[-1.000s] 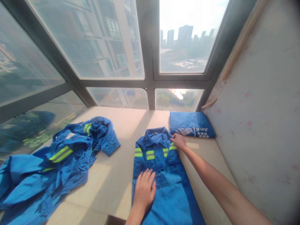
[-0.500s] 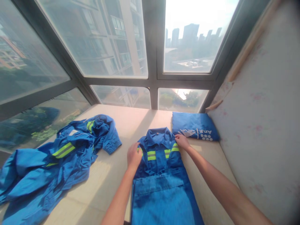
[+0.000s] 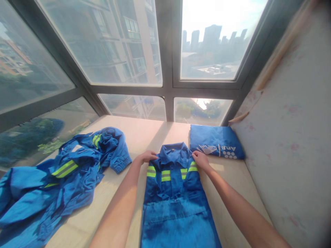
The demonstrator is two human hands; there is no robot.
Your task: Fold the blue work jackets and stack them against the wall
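Observation:
A blue work garment [image 3: 176, 206] with yellow-green and grey reflective strips lies front up before me, its sides folded in and its collar toward the window. At its left shoulder edge, my left hand [image 3: 148, 156] pinches the cloth beside the collar. My right hand [image 3: 200, 159] pinches the opposite shoulder edge, close to a folded blue cloth item. A wide blue fold of fabric covers the garment's lower part.
On the left a second blue garment [image 3: 77, 182] lies crumpled. The folded blue item [image 3: 216, 139] with white lettering rests at the back right, near the wall [image 3: 292, 137]. Window frames [image 3: 169, 91] border the pale wooden surface [image 3: 144, 131].
My left hand has moved up from the garment's left strip to the shoulder edge, uncovering the strip. My right hand stays at its shoulder. The view has shifted slightly.

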